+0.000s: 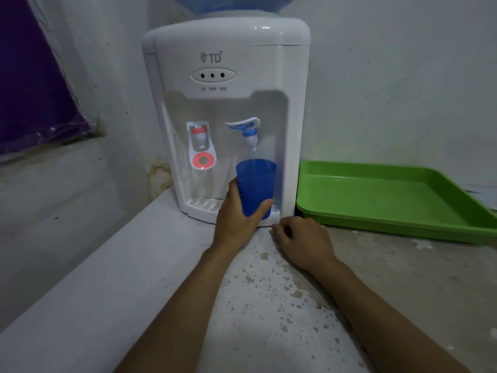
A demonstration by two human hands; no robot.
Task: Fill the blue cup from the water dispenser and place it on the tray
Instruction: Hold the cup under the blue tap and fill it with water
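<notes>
My left hand [238, 214] is wrapped around the lower part of the blue cup [256, 184], the thumb on the near right side and the other fingers behind its left side. I hold the cup upright under the blue tap [248, 131] of the water dispenser [228, 76], just above the white drip tray [200, 205]. The lever of this tap is tilted up, and a thin stream of water [252, 154] runs from the spout into the open cup. I cannot tell how full the cup is.

My right hand [302, 240] rests on the counter [269, 305], just near the right front corner of the dispenser. Its fingers are curled in loosely, and it holds nothing.

To the left of the blue tap is the red tap [200, 144], with its round paddle hanging down. On top of the dispenser I see the bottom of a blue water bottle [228, 4]. To the right of the dispenser, just beside it, the green tray [349, 214] lies flat on the counter. The counter is pale and has many small dark spots. At the far left hangs a purple sheet [32, 90] against the wall.
</notes>
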